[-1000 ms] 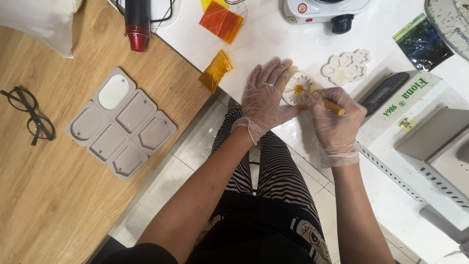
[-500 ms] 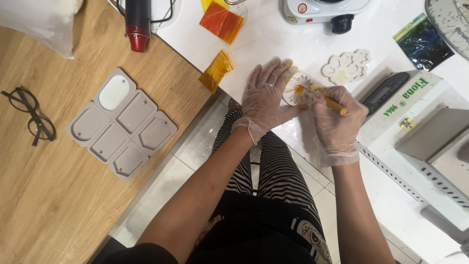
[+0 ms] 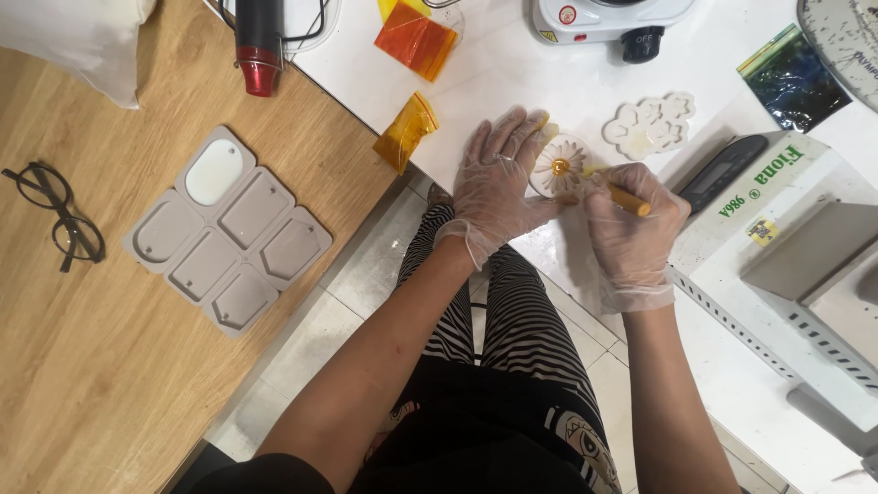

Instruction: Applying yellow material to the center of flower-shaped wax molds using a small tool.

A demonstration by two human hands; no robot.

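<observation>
Yellow stick (image 3: 627, 198) (right hand (image 3: 631, 229)) over daisy mould (image 3: 560, 166)

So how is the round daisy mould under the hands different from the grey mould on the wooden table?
The daisy mould is small, round and whitish, with a yellow centre; the grey mould is larger, a cluster of six flat cavities. The left hand steadies the daisy mould while the right hand works it with a yellow stick; the grey mould lies untouched. One grey cavity holds white filling. Both lie flat.
</observation>
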